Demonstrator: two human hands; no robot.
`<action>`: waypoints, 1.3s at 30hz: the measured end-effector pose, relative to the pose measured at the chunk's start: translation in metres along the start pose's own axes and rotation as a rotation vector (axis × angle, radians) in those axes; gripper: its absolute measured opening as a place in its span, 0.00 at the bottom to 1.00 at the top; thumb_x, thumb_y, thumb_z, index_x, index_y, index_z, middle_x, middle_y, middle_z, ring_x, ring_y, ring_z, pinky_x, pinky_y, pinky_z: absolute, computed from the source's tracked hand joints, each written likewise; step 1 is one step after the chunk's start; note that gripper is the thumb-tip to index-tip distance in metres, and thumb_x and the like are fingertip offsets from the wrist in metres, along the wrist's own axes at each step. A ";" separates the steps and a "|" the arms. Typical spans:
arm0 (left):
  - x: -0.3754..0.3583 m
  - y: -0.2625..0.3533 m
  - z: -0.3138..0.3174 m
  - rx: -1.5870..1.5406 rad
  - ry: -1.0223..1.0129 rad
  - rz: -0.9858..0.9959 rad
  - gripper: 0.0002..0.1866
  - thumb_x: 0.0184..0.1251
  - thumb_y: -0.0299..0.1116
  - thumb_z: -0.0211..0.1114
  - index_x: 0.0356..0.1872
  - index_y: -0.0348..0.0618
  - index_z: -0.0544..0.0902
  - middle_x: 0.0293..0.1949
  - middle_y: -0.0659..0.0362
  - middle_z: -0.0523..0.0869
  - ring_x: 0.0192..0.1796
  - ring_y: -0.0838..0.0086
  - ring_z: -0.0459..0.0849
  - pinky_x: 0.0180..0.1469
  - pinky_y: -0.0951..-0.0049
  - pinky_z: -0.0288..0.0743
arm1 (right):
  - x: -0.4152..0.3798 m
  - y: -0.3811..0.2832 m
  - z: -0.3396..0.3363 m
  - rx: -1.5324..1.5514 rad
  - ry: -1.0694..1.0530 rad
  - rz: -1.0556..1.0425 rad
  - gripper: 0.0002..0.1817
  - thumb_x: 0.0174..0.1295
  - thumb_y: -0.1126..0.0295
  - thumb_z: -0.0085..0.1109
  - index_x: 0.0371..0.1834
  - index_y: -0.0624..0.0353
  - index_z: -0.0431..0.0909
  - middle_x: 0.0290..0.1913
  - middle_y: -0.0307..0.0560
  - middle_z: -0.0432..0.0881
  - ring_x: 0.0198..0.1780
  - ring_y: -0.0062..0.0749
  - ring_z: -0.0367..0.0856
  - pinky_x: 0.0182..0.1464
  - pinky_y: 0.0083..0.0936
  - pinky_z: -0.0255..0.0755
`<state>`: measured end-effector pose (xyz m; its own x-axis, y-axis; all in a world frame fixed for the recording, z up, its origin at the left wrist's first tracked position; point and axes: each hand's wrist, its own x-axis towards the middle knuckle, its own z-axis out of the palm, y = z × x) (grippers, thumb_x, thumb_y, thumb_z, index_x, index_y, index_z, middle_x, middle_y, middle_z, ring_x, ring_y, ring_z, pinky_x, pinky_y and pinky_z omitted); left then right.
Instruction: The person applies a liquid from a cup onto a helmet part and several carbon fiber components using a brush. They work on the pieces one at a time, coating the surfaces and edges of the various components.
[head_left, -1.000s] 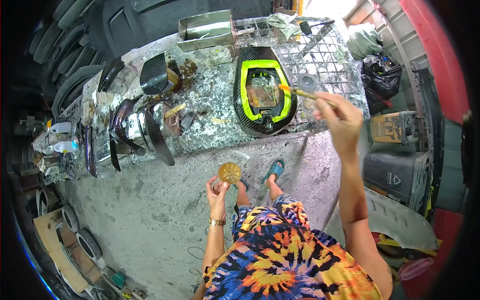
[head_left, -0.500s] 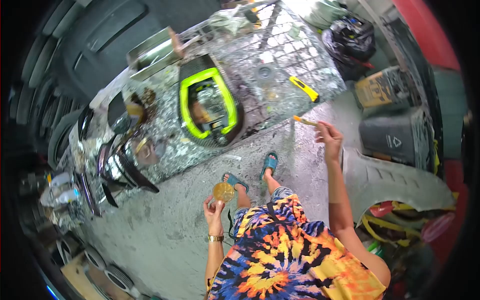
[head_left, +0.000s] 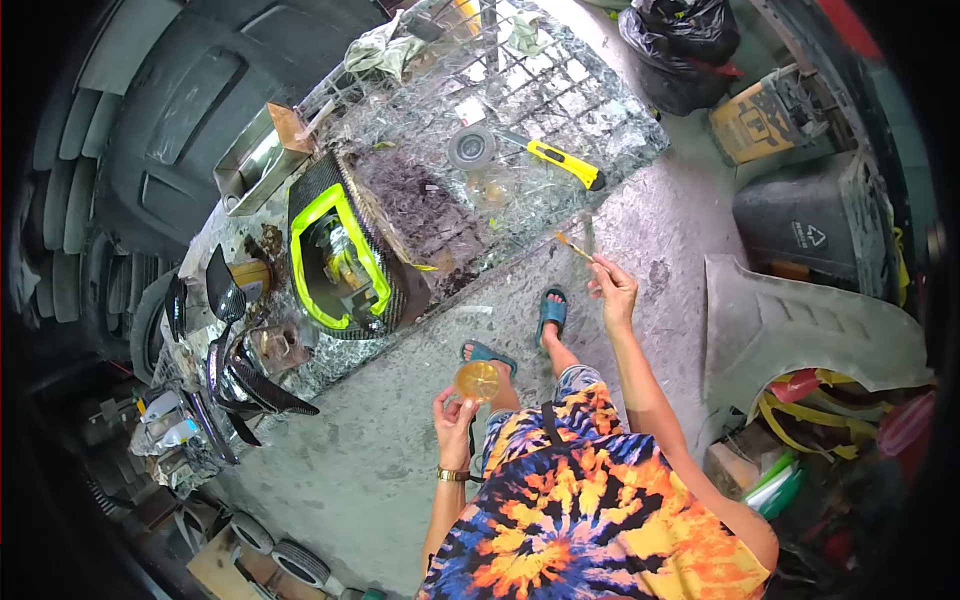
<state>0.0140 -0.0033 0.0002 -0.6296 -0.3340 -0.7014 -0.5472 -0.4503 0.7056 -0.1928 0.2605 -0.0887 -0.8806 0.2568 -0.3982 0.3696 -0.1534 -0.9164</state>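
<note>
In my left hand [head_left: 455,425], low in front of my body, is a small clear cup [head_left: 478,382] of amber liquid, gripped by its side. My right hand [head_left: 614,290] pinches the handle of a small paintbrush [head_left: 574,246], its orange-tinted bristles pointing toward the worktable's front edge. A black carbon-fibre-patterned part with a bright yellow-green rim [head_left: 302,250] rests on the worktable [head_left: 625,120]. To its right lie a yellow utility knife [head_left: 563,164] and a round grey disc-like item [head_left: 472,148]; both are apart from my hands.
Several glossy dark curved parts [head_left: 245,375] lie at the table's left end. A metal trough [head_left: 262,160] stands behind the rimmed part. On the right are a black bin [head_left: 795,225], a bulging black bag [head_left: 680,55] and a grey vehicle panel [head_left: 800,320].
The view has shifted, so the table items appear farther left. My right hand with the brush sits nearer my left hand in view. Both hands keep their holds.
</note>
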 end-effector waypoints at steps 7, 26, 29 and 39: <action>0.005 0.008 -0.001 0.180 -0.057 0.010 0.27 0.66 0.31 0.65 0.62 0.44 0.64 0.44 0.56 0.82 0.50 0.73 0.81 0.56 0.72 0.73 | -0.018 0.032 -0.054 -0.429 0.021 -0.017 0.10 0.65 0.69 0.58 0.46 0.58 0.84 0.26 0.32 0.77 0.23 0.12 0.69 0.25 0.16 0.65; 0.013 -0.021 -0.009 0.000 -0.035 -0.071 0.28 0.64 0.30 0.67 0.61 0.43 0.64 0.41 0.59 0.82 0.47 0.77 0.80 0.53 0.76 0.72 | -0.088 -0.086 0.073 0.038 -0.521 0.027 0.07 0.66 0.74 0.55 0.43 0.62 0.80 0.29 0.40 0.81 0.25 0.16 0.74 0.29 0.15 0.69; 0.012 -0.022 -0.027 0.040 -0.014 -0.062 0.27 0.64 0.31 0.67 0.61 0.42 0.65 0.39 0.61 0.82 0.46 0.79 0.79 0.53 0.77 0.72 | -0.104 -0.090 0.098 0.019 -0.623 0.003 0.07 0.65 0.74 0.57 0.43 0.63 0.81 0.30 0.41 0.83 0.26 0.17 0.76 0.29 0.17 0.71; 0.014 -0.021 -0.079 0.116 -0.007 -0.033 0.27 0.64 0.34 0.67 0.60 0.41 0.65 0.43 0.56 0.82 0.47 0.74 0.81 0.55 0.72 0.76 | -0.119 -0.104 0.168 -0.200 -0.736 -0.526 0.08 0.59 0.79 0.61 0.41 0.63 0.80 0.31 0.43 0.81 0.25 0.23 0.78 0.28 0.21 0.72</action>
<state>0.0606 -0.0638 -0.0324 -0.6137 -0.3150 -0.7239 -0.6276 -0.3616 0.6894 -0.1766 0.0859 0.0610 -0.8905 -0.4348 0.1339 -0.1470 -0.0035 -0.9891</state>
